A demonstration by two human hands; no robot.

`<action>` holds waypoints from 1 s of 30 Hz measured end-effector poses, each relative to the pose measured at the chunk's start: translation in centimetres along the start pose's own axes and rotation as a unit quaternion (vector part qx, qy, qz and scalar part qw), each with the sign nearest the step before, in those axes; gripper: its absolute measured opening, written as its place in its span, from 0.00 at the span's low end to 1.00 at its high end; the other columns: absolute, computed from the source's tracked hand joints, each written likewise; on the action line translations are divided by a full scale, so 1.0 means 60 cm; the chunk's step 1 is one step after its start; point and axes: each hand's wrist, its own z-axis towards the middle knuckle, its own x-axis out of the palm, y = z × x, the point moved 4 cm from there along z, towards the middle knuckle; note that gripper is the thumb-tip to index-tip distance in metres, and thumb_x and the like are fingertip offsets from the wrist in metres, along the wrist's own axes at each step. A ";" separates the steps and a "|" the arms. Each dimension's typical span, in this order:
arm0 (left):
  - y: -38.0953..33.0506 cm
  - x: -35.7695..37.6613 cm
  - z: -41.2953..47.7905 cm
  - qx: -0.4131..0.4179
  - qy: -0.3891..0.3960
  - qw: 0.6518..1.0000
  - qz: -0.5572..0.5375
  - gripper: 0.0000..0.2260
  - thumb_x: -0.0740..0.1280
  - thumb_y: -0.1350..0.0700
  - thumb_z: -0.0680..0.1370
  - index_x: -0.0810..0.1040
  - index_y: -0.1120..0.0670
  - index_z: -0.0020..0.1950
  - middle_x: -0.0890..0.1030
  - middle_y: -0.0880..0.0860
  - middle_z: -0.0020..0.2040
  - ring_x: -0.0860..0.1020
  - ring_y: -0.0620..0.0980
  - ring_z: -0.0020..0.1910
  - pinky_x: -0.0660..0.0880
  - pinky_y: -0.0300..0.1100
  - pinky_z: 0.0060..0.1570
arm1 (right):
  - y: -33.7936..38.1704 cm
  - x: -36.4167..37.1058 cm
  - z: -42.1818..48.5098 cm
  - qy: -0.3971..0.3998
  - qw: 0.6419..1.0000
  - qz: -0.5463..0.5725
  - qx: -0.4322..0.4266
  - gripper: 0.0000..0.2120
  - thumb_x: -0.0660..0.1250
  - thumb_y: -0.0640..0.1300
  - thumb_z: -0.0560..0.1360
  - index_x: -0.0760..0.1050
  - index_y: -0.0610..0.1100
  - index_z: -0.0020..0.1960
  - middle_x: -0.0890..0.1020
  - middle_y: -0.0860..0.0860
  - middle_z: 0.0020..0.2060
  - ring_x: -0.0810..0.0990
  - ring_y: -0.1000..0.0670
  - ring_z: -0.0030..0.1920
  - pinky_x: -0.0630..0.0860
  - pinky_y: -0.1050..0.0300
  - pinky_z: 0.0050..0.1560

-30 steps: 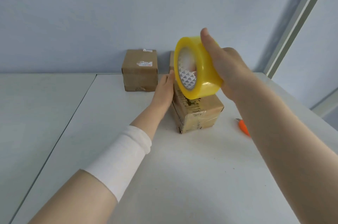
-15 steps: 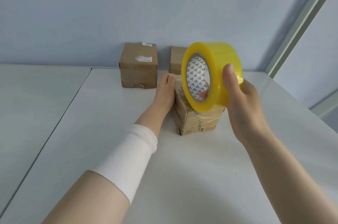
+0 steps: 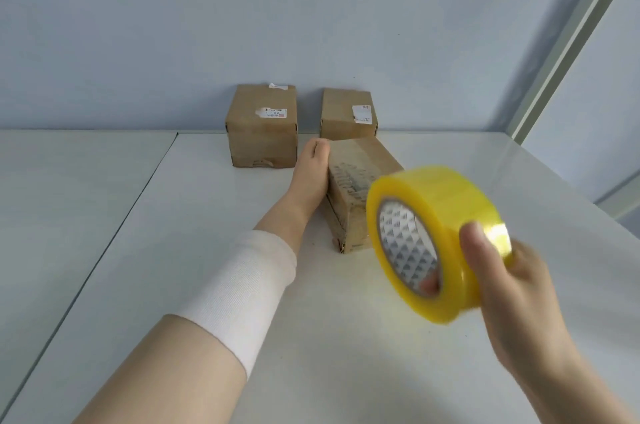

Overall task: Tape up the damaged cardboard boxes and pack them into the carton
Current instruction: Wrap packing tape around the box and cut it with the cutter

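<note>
On white table (image 3: 207,285), presses flat, straight-fingered left hand (image 3: 310,178) against taped cardboard box (image 3: 360,167); grips yellow tape roll (image 3: 443,202) in right hand (image 3: 512,285), hiding that box's near corner; leaves left labelled box (image 3: 261,133) and right labelled box (image 3: 348,115) behind.

Near box (image 3: 360,160) blocks gap between left box (image 3: 261,133) and right box (image 3: 346,112).

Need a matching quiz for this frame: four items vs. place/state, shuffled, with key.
Items:
1. yellow tape roll
2. left hand
3. near box
4. back-left box

States:
A. stands by the wall, untouched
B. gripped by the right hand, off the table
C. fingers straight, flat against the near box's side
D. lies on the table, partly hidden behind the roll

Pairs: 1-B, 2-C, 3-D, 4-A
</note>
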 end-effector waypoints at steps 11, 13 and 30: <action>-0.052 -0.022 -0.007 0.082 0.014 0.974 0.209 0.19 0.54 0.50 0.82 0.65 0.55 0.71 0.68 0.54 0.70 0.65 0.49 0.69 0.59 0.43 0.68 | -0.037 0.010 -0.020 0.025 0.995 0.052 0.082 0.24 0.65 0.63 0.56 0.78 0.42 0.35 0.81 0.45 0.26 0.81 0.53 0.26 0.75 0.65 0.26; -0.083 -0.012 -0.012 0.175 0.072 0.942 0.276 0.23 0.56 0.49 0.82 0.59 0.54 0.75 0.59 0.51 0.76 0.56 0.47 0.75 0.53 0.42 0.71 | -0.040 0.013 -0.021 0.025 0.995 0.047 0.086 0.24 0.67 0.62 0.58 0.77 0.41 0.39 0.81 0.44 0.26 0.81 0.52 0.26 0.76 0.65 0.27; -0.064 0.057 0.030 0.151 0.313 0.762 0.546 0.30 0.51 0.38 0.79 0.47 0.49 0.77 0.45 0.45 0.78 0.43 0.42 0.76 0.42 0.42 0.73 | -0.061 0.034 0.000 -0.004 0.990 0.033 0.134 0.25 0.68 0.66 0.63 0.77 0.42 0.41 0.83 0.46 0.28 0.81 0.53 0.29 0.76 0.63 0.31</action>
